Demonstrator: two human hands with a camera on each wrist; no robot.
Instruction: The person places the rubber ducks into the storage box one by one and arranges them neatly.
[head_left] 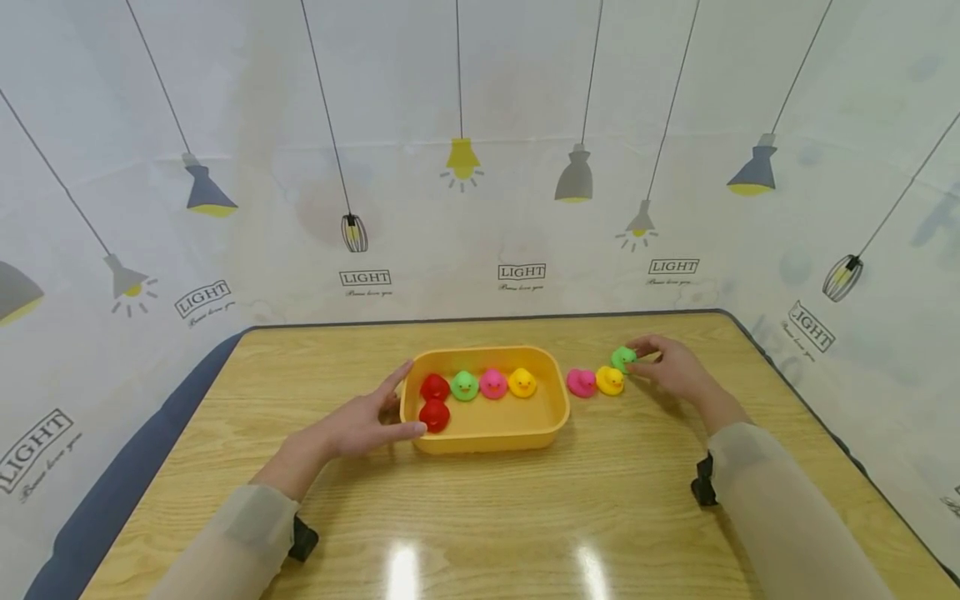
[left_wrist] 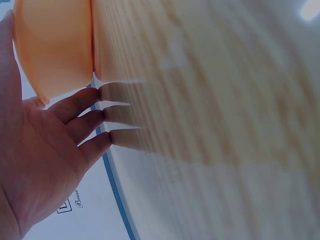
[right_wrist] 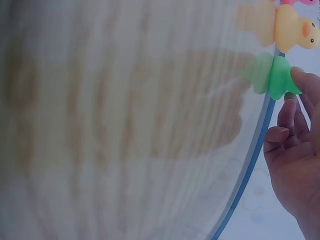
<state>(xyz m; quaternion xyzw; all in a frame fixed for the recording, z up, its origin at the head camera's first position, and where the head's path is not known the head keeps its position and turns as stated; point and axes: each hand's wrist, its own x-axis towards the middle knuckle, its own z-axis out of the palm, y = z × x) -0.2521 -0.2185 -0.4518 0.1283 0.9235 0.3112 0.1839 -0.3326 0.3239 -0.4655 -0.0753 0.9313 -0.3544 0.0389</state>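
My right hand (head_left: 671,367) pinches a green rubber duck (head_left: 622,358) between thumb and fingers, low over the table; in the right wrist view the green duck (right_wrist: 282,79) shows at the fingertips. Beside it stand a yellow duck (head_left: 611,381) and a pink duck (head_left: 581,382). Spread along the left end of a yellow plastic box (head_left: 480,442), my left hand (head_left: 363,425) has its thumb at the near rim and index finger at the far corner. Its other fingertips touch the tabletop in the left wrist view. Inside the box are two red ducks (head_left: 434,415), one green (head_left: 464,386), one pink (head_left: 493,384) and one yellow (head_left: 522,383).
The wooden table (head_left: 487,525) runs back to a white curtain (head_left: 420,292) printed with hanging lamps. Its dark-edged border lies just behind the ducks. Black straps (head_left: 703,481) sit around both wrists.
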